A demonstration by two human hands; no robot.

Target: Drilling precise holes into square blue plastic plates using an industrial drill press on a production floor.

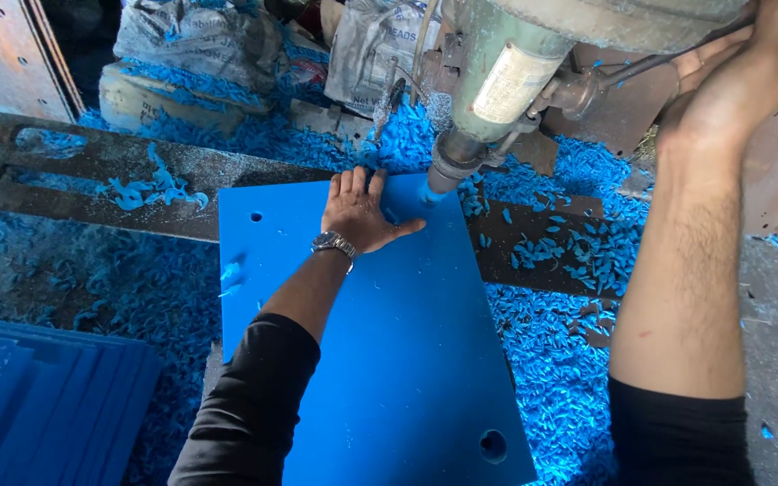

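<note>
Bright blue flat plastic sheet (pixel 389 360), plain, with a few round holes. Around the sheet, heaps of matching blue curled shavings (pixel 569 360) over a dark grey rusted steel bed (pixel 74 171). Above the sheet, pale green drill housing (pixel 506 72) bearing a cream label. Left of the sheet, stacked blue panels (pixel 38 405). On the sheet, a silver wristwatch (pixel 333 243) above a black sleeve (pixel 249 405).

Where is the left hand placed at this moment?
In the head view, the left hand lies flat on the far end of the blue plastic sheet, just left of the drill head that meets the sheet.
</note>
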